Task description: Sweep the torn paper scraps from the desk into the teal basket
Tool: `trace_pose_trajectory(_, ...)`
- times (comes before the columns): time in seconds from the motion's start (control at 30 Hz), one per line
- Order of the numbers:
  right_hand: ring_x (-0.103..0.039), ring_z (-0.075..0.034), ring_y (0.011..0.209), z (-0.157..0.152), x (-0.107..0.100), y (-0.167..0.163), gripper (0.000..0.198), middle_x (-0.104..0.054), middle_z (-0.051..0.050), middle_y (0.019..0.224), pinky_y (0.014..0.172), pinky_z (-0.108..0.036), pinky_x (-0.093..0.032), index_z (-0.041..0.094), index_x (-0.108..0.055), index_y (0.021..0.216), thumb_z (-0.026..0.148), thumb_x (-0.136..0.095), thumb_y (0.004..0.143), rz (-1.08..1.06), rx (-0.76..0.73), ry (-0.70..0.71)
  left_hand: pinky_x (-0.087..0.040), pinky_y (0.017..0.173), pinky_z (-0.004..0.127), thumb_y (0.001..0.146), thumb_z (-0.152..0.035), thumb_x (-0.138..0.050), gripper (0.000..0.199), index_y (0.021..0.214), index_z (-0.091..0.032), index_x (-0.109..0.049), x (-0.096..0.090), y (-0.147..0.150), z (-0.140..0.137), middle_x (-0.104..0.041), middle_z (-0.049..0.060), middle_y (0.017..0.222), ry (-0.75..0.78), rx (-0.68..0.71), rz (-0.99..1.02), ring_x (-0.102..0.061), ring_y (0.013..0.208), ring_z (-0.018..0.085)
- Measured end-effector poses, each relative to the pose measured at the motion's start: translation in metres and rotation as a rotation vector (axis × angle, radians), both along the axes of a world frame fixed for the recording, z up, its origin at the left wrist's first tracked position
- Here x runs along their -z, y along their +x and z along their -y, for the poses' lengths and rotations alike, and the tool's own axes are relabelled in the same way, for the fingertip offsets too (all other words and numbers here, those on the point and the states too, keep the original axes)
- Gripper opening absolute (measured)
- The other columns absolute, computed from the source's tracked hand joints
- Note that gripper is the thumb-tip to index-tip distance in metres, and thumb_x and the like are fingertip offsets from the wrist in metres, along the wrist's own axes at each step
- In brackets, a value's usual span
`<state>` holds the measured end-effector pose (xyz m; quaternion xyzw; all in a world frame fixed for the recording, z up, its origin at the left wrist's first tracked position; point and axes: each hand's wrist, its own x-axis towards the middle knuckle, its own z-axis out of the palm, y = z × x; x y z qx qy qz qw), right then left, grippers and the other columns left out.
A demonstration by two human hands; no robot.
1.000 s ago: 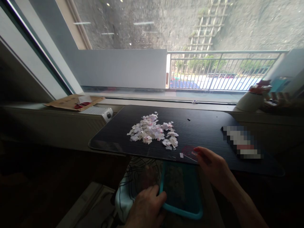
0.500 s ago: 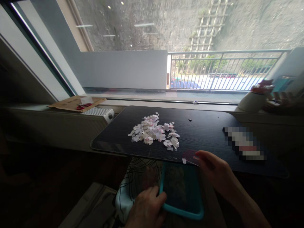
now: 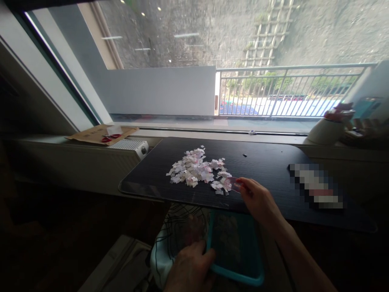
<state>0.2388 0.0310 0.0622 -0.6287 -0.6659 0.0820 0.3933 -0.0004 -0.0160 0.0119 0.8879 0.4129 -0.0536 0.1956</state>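
A loose heap of small white and pinkish paper scraps point(image 3: 192, 167) lies on the dark table point(image 3: 258, 162). My right hand point(image 3: 258, 196) pinches a thin, clear pinkish plastic piece point(image 3: 233, 184), whose far edge meets the right side of the scraps. Below the table's front edge, my left hand point(image 3: 191, 259) grips the left rim of a teal plastic box point(image 3: 237, 275). Pale scraps lie dimly visible inside the box. Part of the left fingers is in shadow.
Red-handled scissors point(image 3: 111, 138) rest on a brown envelope point(image 3: 88, 134) on the left sill, behind a white radiator point(image 3: 130, 149). A pixelated flat object point(image 3: 316, 186) lies at the table's right. A white rounded container point(image 3: 322, 129) stands on the right sill.
My right hand has moved up and left from the table's front edge to the scraps, with the plastic piece. My left hand still holds the box rim. The view has shifted slightly.
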Motion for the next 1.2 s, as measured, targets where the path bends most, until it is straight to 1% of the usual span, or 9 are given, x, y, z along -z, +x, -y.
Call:
trace_pose_trajectory(0.1,-0.064,-0.018,0.076,0.005,0.004,0.011,0.030,-0.069,-0.008,0.099,0.068,-0.031,-0.052,0.018,-0.063,0.106,0.027,-0.046,0.084,0.049,0.117,-0.020,-0.039,0.072,0.028,0.073,-0.017,-0.058,0.018,0.090,-0.024,-0.053,-0.001,-0.002,0.000,-0.055,0.002,0.096,-0.001,-0.013,0.003,-0.053,0.088,0.020)
trace_pose_trajectory(0.17,-0.065,-0.018,0.075,0.012,0.005,0.016,0.030,-0.069,-0.008,0.098,0.068,-0.030,-0.052,0.018,-0.063,0.105,0.029,-0.047,0.083,0.052,0.156,-0.019,-0.039,0.072,0.029,0.073,-0.016,-0.057,0.019,0.090,-0.024,-0.053,-0.002,-0.001,0.001,-0.055,0.002,0.096,0.012,-0.027,0.026,-0.053,0.088,0.021)
trace_pose_trajectory(0.33,-0.065,-0.017,0.075,0.015,0.001,0.008,0.029,-0.070,-0.007,0.095,0.066,-0.028,-0.052,0.018,-0.065,0.103,0.027,-0.045,0.083,0.023,0.059,-0.048,-0.039,0.072,0.029,0.073,-0.015,-0.057,0.020,0.090,-0.024,-0.054,-0.005,0.003,0.002,-0.056,0.002,0.096,0.000,-0.012,0.035,-0.053,0.088,0.021)
trace_pose_trajectory(0.43,-0.066,-0.017,0.072,0.013,0.000,0.003,0.030,-0.071,-0.007,0.093,0.065,-0.028,-0.052,0.019,-0.065,0.105,0.027,-0.046,0.083,0.007,0.065,-0.041,-0.039,0.073,0.029,0.074,-0.016,-0.056,0.019,0.091,-0.024,-0.054,-0.006,0.004,0.002,-0.055,0.002,0.097,0.000,-0.013,0.024,-0.053,0.089,0.021)
trace_pose_trajectory(0.57,-0.065,-0.017,0.072,0.016,-0.001,0.005,0.028,-0.071,-0.007,0.093,0.064,-0.028,-0.052,0.019,-0.065,0.102,0.027,-0.046,0.082,0.022,0.054,-0.056,-0.039,0.073,0.028,0.074,-0.016,-0.056,0.019,0.091,-0.024,-0.053,-0.005,0.002,0.003,-0.055,0.002,0.097,-0.004,-0.025,0.011,-0.052,0.089,0.020)
trace_pose_trajectory(0.7,-0.066,-0.018,0.077,0.021,-0.003,0.007,0.028,-0.069,-0.007,0.099,0.068,-0.029,-0.052,0.019,-0.063,0.104,0.027,-0.046,0.084,0.034,0.081,-0.067,-0.038,0.071,0.029,0.073,-0.015,-0.057,0.019,0.089,-0.024,-0.053,-0.001,0.001,0.003,-0.055,0.002,0.094,0.030,-0.020,0.040,-0.052,0.086,0.020)
trace_pose_trajectory(0.97,-0.065,-0.016,0.074,0.025,-0.006,-0.011,0.027,-0.069,-0.006,0.096,0.065,-0.026,-0.052,0.020,-0.064,0.103,0.025,-0.045,0.085,0.011,-0.017,-0.082,-0.037,0.069,0.030,0.072,-0.015,-0.056,0.020,0.090,-0.024,-0.053,-0.001,0.001,0.003,-0.055,0.002,0.093,0.036,-0.017,0.043,-0.053,0.086,0.021)
trace_pose_trajectory(1.07,-0.065,-0.016,0.075,0.028,-0.006,-0.014,0.026,-0.068,-0.006,0.097,0.065,-0.025,-0.052,0.020,-0.064,0.103,0.026,-0.045,0.085,0.004,-0.021,-0.052,-0.037,0.069,0.030,0.073,-0.016,-0.056,0.018,0.089,-0.024,-0.053,-0.002,0.002,0.004,-0.055,0.002,0.093,0.039,-0.021,0.042,-0.052,0.085,0.021)
trace_pose_trajectory(1.2,-0.065,-0.015,0.074,0.029,-0.005,-0.013,0.026,-0.069,-0.006,0.094,0.066,-0.024,-0.051,0.020,-0.064,0.100,0.023,-0.044,0.084,0.018,-0.036,-0.054,-0.037,0.069,0.030,0.073,-0.016,-0.056,0.019,0.089,-0.024,-0.053,-0.001,0.002,0.004,-0.055,0.002,0.093,0.035,-0.019,0.035,-0.052,0.085,0.021)
